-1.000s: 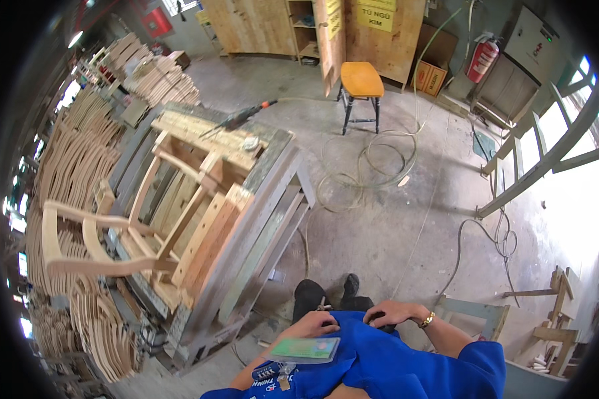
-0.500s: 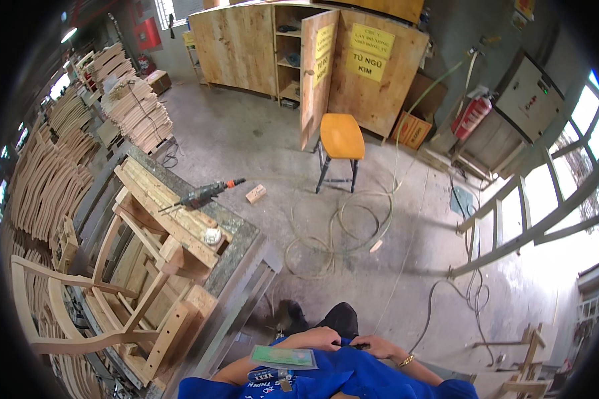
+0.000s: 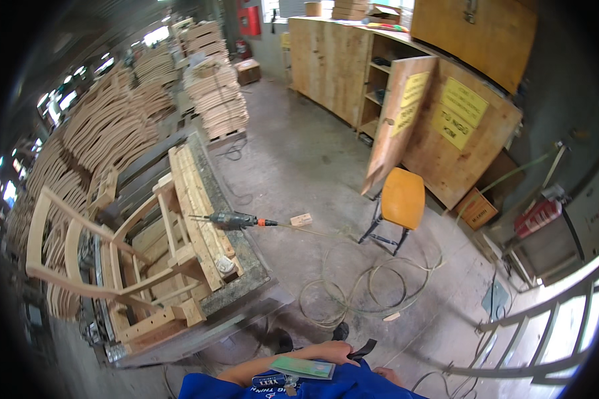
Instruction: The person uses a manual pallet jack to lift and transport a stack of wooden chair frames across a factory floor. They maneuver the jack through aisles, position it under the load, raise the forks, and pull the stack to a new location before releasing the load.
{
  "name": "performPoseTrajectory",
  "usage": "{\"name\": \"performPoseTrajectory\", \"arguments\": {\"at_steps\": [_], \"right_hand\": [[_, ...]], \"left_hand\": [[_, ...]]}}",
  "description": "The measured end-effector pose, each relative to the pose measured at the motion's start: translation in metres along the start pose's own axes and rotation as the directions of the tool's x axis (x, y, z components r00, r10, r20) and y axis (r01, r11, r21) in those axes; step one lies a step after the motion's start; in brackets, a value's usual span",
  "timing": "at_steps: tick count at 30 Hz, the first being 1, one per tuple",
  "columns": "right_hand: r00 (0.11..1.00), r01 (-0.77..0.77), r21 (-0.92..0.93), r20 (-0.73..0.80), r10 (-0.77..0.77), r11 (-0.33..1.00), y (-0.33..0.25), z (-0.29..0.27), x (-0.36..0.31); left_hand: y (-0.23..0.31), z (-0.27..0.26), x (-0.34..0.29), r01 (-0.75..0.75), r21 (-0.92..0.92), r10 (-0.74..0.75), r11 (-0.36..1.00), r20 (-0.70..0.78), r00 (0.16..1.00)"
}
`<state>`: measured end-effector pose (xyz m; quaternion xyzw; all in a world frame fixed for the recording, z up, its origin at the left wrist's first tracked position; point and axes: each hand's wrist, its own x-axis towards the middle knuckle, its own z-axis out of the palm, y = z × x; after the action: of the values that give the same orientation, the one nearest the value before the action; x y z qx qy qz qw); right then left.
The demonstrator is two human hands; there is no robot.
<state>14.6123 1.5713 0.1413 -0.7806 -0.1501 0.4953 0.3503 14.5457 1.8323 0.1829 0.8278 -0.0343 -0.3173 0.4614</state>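
In front of my waist, my left hand (image 3: pixel 338 351) is closed, and a flat black strip (image 3: pixel 364 349) like a strap or belt end sticks out from its fingers. My right hand (image 3: pixel 387 376) is low beside the blue shirt (image 3: pixel 353 382); its fingers are mostly hidden. A green card badge (image 3: pixel 303 367) lies against my chest. To the left, a bare wooden chair frame (image 3: pixel 123 289) rests on the workbench (image 3: pixel 259 272). A drill-like power tool (image 3: pixel 233 221) with an orange collar lies on the bench's boards, near a small white round object (image 3: pixel 225 265).
A coiled hose (image 3: pixel 386 279) lies on the floor ahead. Beyond it stand an orange-seated stool (image 3: pixel 403 198) and a wooden cabinet with an open door (image 3: pixel 399 116). Stacked curved wood parts (image 3: pixel 106 126) fill the left. A ladder-like frame (image 3: pixel 546 332) and fire extinguisher (image 3: pixel 538 217) are right.
The view has turned left, so the scene sits further right. Both hands were together at my waist; now they are apart, and the black strip shows beyond my left hand.
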Motion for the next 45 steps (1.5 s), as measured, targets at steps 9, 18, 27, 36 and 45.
{"name": "performPoseTrajectory", "arguments": {"at_steps": [9,18,27,36,45], "right_hand": [[0.893,0.222,0.046,0.391,-0.222,0.974,-0.106,-0.047,0.059],[0.852,0.207,-0.082,0.505,-0.139,0.975,-0.112,-0.033,0.098],[0.925,0.186,0.041,0.329,-0.189,0.982,-0.072,-0.011,0.110],[0.990,-0.079,0.916,0.118,-0.077,0.394,-0.056,-0.022,0.057],[0.965,0.160,0.987,-0.155,-0.210,0.004,-0.104,-0.089,0.027]], "left_hand": [[-0.026,0.018,0.041,-0.187,-0.859,-0.452,0.476,-0.422,0.786],[-0.008,-0.010,0.009,-0.508,-0.860,-0.509,0.044,-0.457,0.730],[-0.042,-0.040,-0.024,-0.714,-0.697,-0.687,0.069,-0.552,0.472],[-0.092,-0.021,-0.122,-0.565,-0.779,-0.750,0.273,-0.540,0.382],[0.004,-0.137,-0.155,0.077,-0.239,-0.249,0.968,-0.881,0.403]]}}
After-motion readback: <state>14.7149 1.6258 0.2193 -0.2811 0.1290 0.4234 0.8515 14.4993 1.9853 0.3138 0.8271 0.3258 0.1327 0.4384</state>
